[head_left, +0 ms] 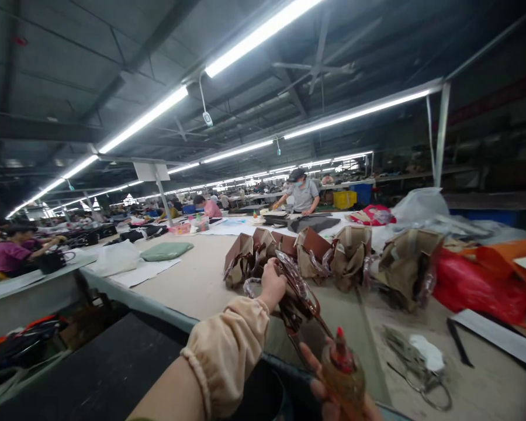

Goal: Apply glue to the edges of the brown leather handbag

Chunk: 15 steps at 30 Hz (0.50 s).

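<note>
My left hand, at the end of a beige sleeve cover, reaches over the table edge. Its fingers are closed on a brown bag near the plastic-wrapped handles. Low in the view, my right hand is wrapped round a glue bottle with a red tip pointing up. One of its fingers stretches toward the brown bag. Just beyond my left hand stands a row of tan and brown bags, several with clear plastic round their handles.
At the right lie red plastic, a black-and-white strip and a small tool with a ring. A green folded piece and white plastic lie left. Across the table a person works.
</note>
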### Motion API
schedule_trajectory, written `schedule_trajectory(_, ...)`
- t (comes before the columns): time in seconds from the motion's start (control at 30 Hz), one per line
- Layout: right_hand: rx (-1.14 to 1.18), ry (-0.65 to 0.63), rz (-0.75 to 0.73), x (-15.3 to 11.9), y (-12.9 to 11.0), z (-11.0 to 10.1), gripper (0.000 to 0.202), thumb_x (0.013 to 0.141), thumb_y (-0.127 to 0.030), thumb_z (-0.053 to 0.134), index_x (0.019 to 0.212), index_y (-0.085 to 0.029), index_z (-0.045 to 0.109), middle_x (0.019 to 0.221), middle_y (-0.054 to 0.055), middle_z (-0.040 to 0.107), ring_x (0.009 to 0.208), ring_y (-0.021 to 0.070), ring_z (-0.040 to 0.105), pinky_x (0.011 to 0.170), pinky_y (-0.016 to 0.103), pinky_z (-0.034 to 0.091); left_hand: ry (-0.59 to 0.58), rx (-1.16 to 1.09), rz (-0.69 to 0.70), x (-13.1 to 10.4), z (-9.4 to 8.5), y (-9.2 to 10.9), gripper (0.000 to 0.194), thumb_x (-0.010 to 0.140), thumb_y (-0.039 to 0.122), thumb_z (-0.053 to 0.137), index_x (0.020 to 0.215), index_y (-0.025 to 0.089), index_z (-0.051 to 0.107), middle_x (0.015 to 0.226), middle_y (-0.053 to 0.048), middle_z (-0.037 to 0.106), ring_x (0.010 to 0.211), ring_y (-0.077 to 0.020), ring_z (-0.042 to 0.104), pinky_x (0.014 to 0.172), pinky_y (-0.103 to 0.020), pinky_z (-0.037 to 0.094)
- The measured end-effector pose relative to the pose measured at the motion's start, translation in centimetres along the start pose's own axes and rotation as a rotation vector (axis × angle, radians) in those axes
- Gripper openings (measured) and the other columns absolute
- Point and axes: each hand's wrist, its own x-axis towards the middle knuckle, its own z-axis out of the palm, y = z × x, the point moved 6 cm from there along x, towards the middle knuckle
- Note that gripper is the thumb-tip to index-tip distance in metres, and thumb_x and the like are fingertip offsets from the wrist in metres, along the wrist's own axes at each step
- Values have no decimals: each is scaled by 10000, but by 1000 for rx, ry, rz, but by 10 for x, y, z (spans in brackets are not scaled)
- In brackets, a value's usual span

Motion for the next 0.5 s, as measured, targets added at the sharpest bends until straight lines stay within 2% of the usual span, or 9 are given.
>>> schedule_trajectory(0.1,19,-12,-31,9,17,29,484,692,-415,754,1157,-400,619,1209,6,644,743,154,661,543,242,557,-63,50,58,-4,1,7,360,682,24,501,996,173,598,996,-82,573,961,-208,549,920,-315,412)
schedule_trajectory(0.23,23,54,-133,25,11,46,343,724,-357,749,1050,-272,681,1063,16,703,956,196,664,740,287,575,-216,89,142,-11,0,10,271,724,45,482,866,161,681,947,-84,568,946,-209,555,922,-310,424)
schedule_trajectory(0.3,16,95,-168,29,1,42,303,720,-333,755,1000,-239,693,1020,20,715,905,194,678,718,290,580,-319,99,195,-15,-4,10,221,753,95,512,813,157,716,953,-98,568,958,-225,557,944,-328,423)
schedule_trajectory(0.4,-65,120,-218,29,-16,29,270,709,-340,762,946,-225,701,921,35,732,747,202,689,597,311,586,-444,117,298,-27,-18,9,121,733,234,642,771,188,747,973,-97,582,990,-253,554,971,-355,419)
schedule_trajectory(0.43,-110,99,-228,29,-20,26,273,701,-355,768,935,-230,700,879,37,733,718,211,686,559,316,581,-484,134,341,-34,-24,9,142,698,307,698,780,203,751,989,-91,584,1001,-259,552,971,-354,423)
schedule_trajectory(0.47,-153,68,-241,32,-24,26,285,682,-375,783,918,-240,698,826,35,730,692,217,680,521,312,571,-520,153,386,-41,-30,9,253,645,412,749,809,219,754,1010,-84,584,1013,-262,551,964,-345,433)
schedule_trajectory(0.5,-205,1,-225,38,-23,31,329,660,-409,798,927,-249,692,804,37,724,684,227,675,498,318,565,-616,212,456,-51,-30,9,407,579,522,773,844,214,751,1042,-94,566,994,-269,561,940,-355,455)
